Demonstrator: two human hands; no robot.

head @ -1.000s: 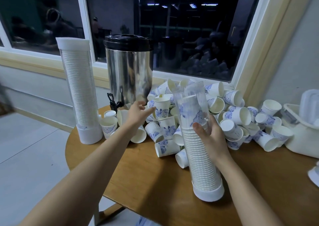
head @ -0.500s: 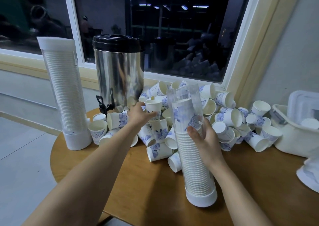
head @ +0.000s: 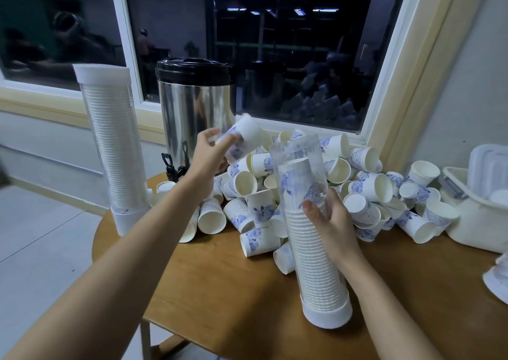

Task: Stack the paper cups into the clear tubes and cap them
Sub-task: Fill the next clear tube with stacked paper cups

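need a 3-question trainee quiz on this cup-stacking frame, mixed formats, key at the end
1. True or false: the left hand holds a paper cup above the loose pile.
2. Fill in: the right hand grips the near tube, whose top is ____.
3. Which tube has a cap on top? A) far-left tube B) near tube C) both

Key: 1 true; 2 open; 3 A
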